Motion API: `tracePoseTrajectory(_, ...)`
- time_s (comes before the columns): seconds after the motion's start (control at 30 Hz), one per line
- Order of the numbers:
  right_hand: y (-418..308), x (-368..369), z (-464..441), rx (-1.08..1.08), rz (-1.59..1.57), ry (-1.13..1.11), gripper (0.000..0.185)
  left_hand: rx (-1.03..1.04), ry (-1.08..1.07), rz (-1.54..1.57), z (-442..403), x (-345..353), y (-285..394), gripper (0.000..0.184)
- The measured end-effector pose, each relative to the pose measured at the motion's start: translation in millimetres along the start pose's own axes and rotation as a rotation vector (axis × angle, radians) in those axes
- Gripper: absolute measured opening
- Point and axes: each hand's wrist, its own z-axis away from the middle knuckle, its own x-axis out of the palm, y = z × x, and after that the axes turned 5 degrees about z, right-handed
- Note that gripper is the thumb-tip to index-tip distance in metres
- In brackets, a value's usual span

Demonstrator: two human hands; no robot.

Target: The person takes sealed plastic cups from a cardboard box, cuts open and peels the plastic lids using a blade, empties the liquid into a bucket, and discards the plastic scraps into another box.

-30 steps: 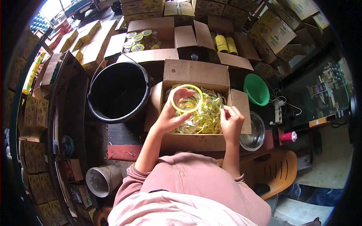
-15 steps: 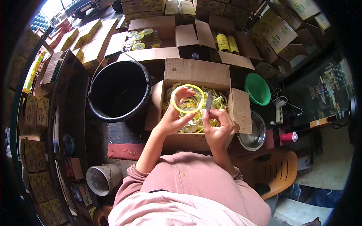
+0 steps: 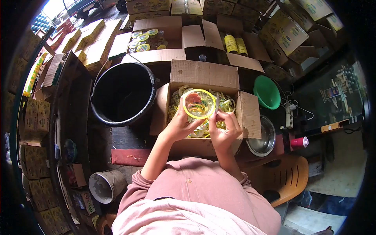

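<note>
A clear plastic cup (image 3: 199,104) with a yellow rim faces up toward the camera. My left hand (image 3: 180,122) is wrapped round its left side and underside. In my right hand (image 3: 225,128) a thin grey blade (image 3: 217,102) is pinched, pointing away from me and lying against the right edge of the rim. Both hands are above an open cardboard box (image 3: 204,74) filled with yellow and clear plastic strips (image 3: 227,104). My fingertips behind the cup show only in part through the clear plastic.
Left of the box stands a black bucket (image 3: 123,94). A green bowl (image 3: 266,92) and a metal bowl (image 3: 263,137) are on the right. Beyond are open boxes with lidded cups (image 3: 143,47) and yellow cans (image 3: 231,44). A grey bucket (image 3: 106,187) sits lower left.
My right hand has moved left from the strips to the cup, bringing the blade to its rim. The cup in my left hand has shifted slightly right.
</note>
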Motion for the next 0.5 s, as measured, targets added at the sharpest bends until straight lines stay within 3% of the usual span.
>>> tracePoseTrajectory(0.23, 0.7, -0.4, -12.1, 0.014, -0.089, 0.010, 0.014, -0.001, -0.069, -0.015, 2.6, 1.8, 0.0, 0.069)
tracePoseTrajectory(0.5, 0.7, -6.0, -7.8, 0.126, -0.112, -0.021, 0.010, -0.089, -0.032, 0.348, 1.8, 3.4, -3.2, 0.066)
